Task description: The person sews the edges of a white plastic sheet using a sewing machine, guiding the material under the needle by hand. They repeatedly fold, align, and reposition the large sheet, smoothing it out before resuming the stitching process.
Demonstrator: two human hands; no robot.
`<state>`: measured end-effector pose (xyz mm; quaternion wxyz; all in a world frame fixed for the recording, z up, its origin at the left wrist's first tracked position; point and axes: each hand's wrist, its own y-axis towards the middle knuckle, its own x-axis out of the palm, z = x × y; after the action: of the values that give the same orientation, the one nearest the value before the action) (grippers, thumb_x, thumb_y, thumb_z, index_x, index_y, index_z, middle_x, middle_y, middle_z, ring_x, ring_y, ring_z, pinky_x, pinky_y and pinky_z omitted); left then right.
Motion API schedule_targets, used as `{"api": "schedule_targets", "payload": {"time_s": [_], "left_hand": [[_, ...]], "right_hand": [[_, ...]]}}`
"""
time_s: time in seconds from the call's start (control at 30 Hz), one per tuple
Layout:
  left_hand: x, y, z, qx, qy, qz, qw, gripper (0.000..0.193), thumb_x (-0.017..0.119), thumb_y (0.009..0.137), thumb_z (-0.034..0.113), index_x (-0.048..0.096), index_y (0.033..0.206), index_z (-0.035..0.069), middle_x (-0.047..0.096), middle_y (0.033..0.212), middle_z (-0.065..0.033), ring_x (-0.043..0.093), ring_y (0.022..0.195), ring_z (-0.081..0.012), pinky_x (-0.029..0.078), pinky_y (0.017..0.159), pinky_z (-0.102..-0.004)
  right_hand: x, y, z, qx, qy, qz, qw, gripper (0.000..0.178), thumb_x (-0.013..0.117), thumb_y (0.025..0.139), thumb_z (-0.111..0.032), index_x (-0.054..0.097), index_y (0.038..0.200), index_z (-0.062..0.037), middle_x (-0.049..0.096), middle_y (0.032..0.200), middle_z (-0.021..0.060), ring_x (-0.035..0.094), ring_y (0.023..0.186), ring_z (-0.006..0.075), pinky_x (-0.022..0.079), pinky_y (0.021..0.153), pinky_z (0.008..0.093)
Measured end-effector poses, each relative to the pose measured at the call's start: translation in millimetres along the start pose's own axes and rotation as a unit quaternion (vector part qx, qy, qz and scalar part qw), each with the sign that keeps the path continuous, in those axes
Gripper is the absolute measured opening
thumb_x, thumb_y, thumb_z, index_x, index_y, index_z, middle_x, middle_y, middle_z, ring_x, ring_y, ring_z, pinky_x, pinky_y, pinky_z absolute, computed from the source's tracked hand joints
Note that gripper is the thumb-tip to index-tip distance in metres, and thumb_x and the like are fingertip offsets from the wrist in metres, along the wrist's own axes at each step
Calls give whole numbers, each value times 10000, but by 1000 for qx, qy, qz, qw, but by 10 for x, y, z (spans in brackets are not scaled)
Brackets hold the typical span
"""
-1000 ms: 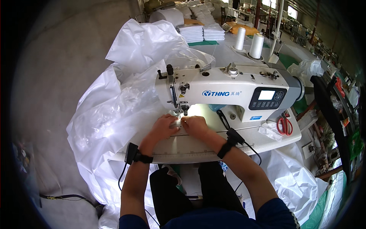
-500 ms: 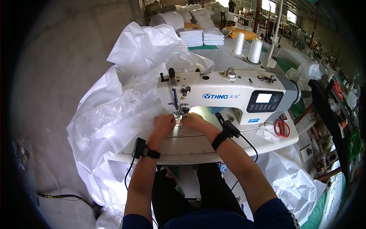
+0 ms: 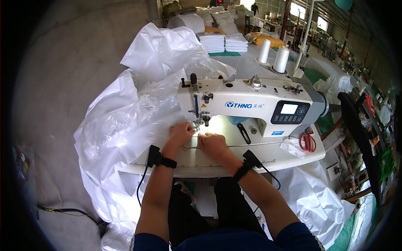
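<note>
A white sewing machine (image 3: 251,98) stands on a pale worktable. My left hand (image 3: 181,133) is closed just left of the needle and presser foot (image 3: 198,122), its fingertips pinched together. Close by on the right, my right hand (image 3: 212,144) is also curled, thumb and forefinger together slightly below the needle. Whatever the fingertips hold is too small to make out. A large, crumpled white plastic sheet (image 3: 146,108) spreads over the table's left side and reaches my left hand. The machine's lamp lights the needle area brightly.
Black thread snips (image 3: 243,134) lie under the machine arm. Red-handled scissors (image 3: 307,143) rest at the right end beside a white scrap (image 3: 293,147). Two white thread cones (image 3: 281,60) stand behind the machine. Folded white stacks (image 3: 211,43) sit farther back. More white sheeting (image 3: 312,201) hangs below right.
My right hand has drawn back from the needle toward me and a little down, uncovering the snips. My left hand stays beside the presser foot. The view has shifted slightly.
</note>
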<state>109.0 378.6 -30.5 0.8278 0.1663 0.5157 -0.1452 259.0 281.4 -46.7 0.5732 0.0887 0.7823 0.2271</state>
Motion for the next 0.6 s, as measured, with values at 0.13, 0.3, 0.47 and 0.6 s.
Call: {"api": "schedule_targets", "payload": {"time_s": [0.13,0.3,0.47,0.6], "left_hand": [[14,37,-27,-25,3,-16,1000,234,642,791,353,653,900,146,676,917,-78,594,967,-296,363,895,-451],[58,86,-10,-25,40,37,998,213,642,799,339,661,858,135,678,851,-53,617,916,-262,373,874,-449],[78,-71,-11,37,50,99,993,278,630,802,364,639,967,140,640,971,-72,566,985,-292,357,912,-461],[-20,-349,-202,136,67,169,974,282,625,801,315,605,991,107,597,979,-95,542,979,-305,375,885,-457]], "right_hand": [[-10,10,-9,2,2,5,1000,183,542,822,-258,652,890,-128,628,751,81,635,670,257,499,597,404],[-25,-2,-19,23,18,18,999,173,534,827,-245,609,798,-92,637,758,96,643,718,264,504,646,404],[5,7,-8,36,-7,12,999,176,524,830,-248,611,803,-97,652,764,94,649,698,265,509,636,407],[33,6,11,26,1,10,1000,183,522,832,-255,610,806,-97,653,766,100,649,690,269,509,624,408]]}}
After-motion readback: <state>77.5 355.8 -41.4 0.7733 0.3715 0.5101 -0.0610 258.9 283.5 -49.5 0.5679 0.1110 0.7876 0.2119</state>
